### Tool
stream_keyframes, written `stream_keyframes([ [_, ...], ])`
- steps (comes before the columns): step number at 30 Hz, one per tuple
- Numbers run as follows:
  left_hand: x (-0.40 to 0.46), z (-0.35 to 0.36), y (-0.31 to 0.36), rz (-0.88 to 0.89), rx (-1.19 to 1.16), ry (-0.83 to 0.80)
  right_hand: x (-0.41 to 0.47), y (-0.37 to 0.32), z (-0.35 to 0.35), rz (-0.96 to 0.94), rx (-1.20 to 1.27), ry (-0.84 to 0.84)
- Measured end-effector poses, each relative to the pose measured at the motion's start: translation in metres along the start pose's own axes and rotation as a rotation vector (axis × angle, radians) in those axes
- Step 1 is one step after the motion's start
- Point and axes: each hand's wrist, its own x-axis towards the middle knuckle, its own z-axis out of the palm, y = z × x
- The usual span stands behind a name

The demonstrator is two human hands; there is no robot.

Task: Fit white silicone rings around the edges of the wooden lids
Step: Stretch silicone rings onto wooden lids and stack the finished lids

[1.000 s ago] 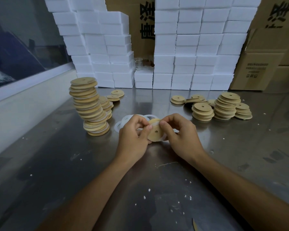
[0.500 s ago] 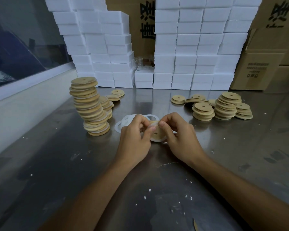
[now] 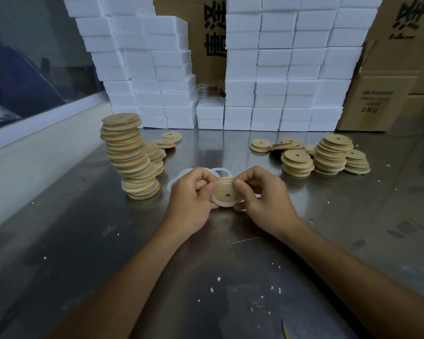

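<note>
Steel counter (image 3: 230, 277), scuffed, flecked with white crumbs, wide and bare in the near half under both forearms. Bounded on the left by a pale ledge (image 3: 34, 152) below a window; closed off at the back by a wall of white boxes (image 3: 279, 69) with brown cartons (image 3: 387, 94) behind and to the right.

Held up just above the counter at mid-field: one lid (image 3: 227, 194), tilted toward the camera, small hole at centre, a white ring (image 3: 220, 203) seated along its lower rim. Left hand (image 3: 191, 199) clenched on the lid's left edge, thumb tip at the upper rim. Right hand (image 3: 264, 194) gripping the right edge, thumb pressed at the top, fingers curled behind.

Just beyond the hands, loose rings (image 3: 181, 177) flat on the counter, partly hidden by the knuckles. Close on the left, a tall leaning stack (image 3: 130, 155) of lids with white rims, a shorter stack (image 3: 156, 152) behind it, two small piles (image 3: 169, 140) farther back. Well apart on the right, low stacks of bare lids (image 3: 328, 155), a few lying scattered behind them. Open lane between the two groups, running back to the boxes.
</note>
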Motion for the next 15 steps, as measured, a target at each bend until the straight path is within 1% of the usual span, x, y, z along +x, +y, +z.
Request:
stream_keyframes([
  [6, 0.0021, -0.0043, -0.0019, -0.038, -0.004, 0.000, 0.0001, -0.0056, -0.0047, 0.148, 0.235, -0.048],
  [8, 0.0026, -0.0057, -0.0043, -0.054, -0.025, 0.009, 0.0009, -0.0058, -0.0058, 0.181, 0.274, -0.056],
  [12, 0.0040, -0.0091, -0.0079, -0.061, -0.052, 0.011, 0.0012, -0.0047, -0.0064, 0.186, 0.262, -0.062],
  [13, 0.0042, -0.0095, -0.0083, -0.034, -0.021, 0.013, 0.0010, -0.0043, -0.0061, 0.167, 0.232, -0.057],
  [15, 0.0040, -0.0098, -0.0087, 0.077, 0.111, 0.032, 0.0003, -0.0028, -0.0055, 0.096, 0.119, -0.034],
])
